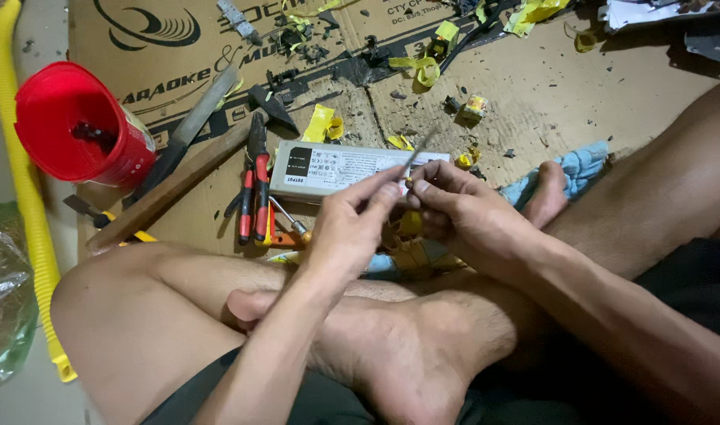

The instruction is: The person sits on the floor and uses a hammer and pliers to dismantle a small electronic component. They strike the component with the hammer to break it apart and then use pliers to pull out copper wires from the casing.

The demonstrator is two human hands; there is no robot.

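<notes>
Flattened cardboard point(580, 94) covers the floor, littered with dark debris and yellow tape scraps point(427, 69). Bare grey floor point(21, 393) shows at left, crossed by a yellow corrugated hose point(25, 181). Light is even and dim.

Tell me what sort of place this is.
Likely a makeshift floor workspace for taking electronics apart: flattened cardboard as a mat, red-handled pliers, a grey power-supply box and scattered yellow tape scraps.

Even, flat indoor light, soft shadows under tools. Thin blade tip point(420, 147) motion-blurred. Mild glare on plastic bag point(4, 291). Wide-angle stretch at edges.
</notes>
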